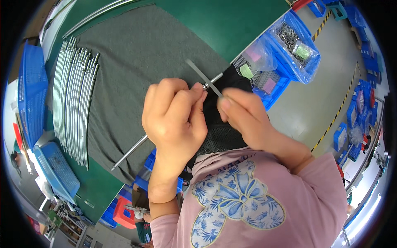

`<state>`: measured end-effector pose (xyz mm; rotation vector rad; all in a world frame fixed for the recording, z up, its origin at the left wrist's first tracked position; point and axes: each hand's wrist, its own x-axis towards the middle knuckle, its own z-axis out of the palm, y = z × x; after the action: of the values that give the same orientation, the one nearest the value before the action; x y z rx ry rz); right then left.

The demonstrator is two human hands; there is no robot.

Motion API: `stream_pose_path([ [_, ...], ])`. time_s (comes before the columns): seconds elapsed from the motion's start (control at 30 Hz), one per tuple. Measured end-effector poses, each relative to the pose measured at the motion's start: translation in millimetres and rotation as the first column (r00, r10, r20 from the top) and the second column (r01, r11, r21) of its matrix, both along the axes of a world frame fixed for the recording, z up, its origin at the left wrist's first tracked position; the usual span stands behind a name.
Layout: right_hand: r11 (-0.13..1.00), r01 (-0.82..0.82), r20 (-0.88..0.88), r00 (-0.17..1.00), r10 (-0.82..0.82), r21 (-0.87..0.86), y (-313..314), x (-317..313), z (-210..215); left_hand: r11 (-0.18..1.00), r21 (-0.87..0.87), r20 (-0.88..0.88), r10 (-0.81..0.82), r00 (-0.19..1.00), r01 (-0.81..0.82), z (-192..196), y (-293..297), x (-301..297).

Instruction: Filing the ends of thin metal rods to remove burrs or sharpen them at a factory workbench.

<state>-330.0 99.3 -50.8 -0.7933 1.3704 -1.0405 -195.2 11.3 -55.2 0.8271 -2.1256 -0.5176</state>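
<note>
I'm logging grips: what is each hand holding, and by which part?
Left hand: a metal rod, near its upper end. Right hand: a flat metal strip, by its lower end.

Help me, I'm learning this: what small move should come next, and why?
Probably a short stroke of the flat strip across the rod: the right hand holds the strip crossing it near one end, while the left hand grips the rod.

1 view, head-mounted fisheye: facing down at close range on the left hand (175, 118), right hand (249, 120) and green worktable (206, 25).
</note>
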Motion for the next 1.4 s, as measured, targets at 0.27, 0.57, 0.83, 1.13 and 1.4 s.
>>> stream_pose_path([
  [0.27,0.998,0.052,0.069,0.996,-0.049,-0.032,3.3,5.7,-2.2,0.999,-0.035,0.014,0.002,1.000,-0.001,-2.8,3.1,-0.5],
  [0.57,0.999,0.039,0.013,0.999,-0.039,-0.015,10.4,3.8,-5.1,0.999,-0.042,0.019,-0.002,1.000,0.003,-2.3,1.7,-0.3],
  [0.83,0.991,-0.004,-0.112,0.994,-0.012,-0.136,11.6,2.2,-21.2,0.999,-0.049,0.035,-0.013,0.999,0.015,-1.9,-1.0,0.2],
  [1.13,0.937,0.005,-0.219,0.972,-0.086,-0.348,5.1,9.2,-47.3,0.999,-0.030,0.015,-0.021,1.000,0.022,0.0,-3.1,-1.0],
  [1.4,0.922,0.020,-0.250,0.960,-0.126,-0.387,4.4,16.5,-49.9,1.000,-0.026,0.029,-0.017,0.999,0.017,0.4,1.2,0.5],
])
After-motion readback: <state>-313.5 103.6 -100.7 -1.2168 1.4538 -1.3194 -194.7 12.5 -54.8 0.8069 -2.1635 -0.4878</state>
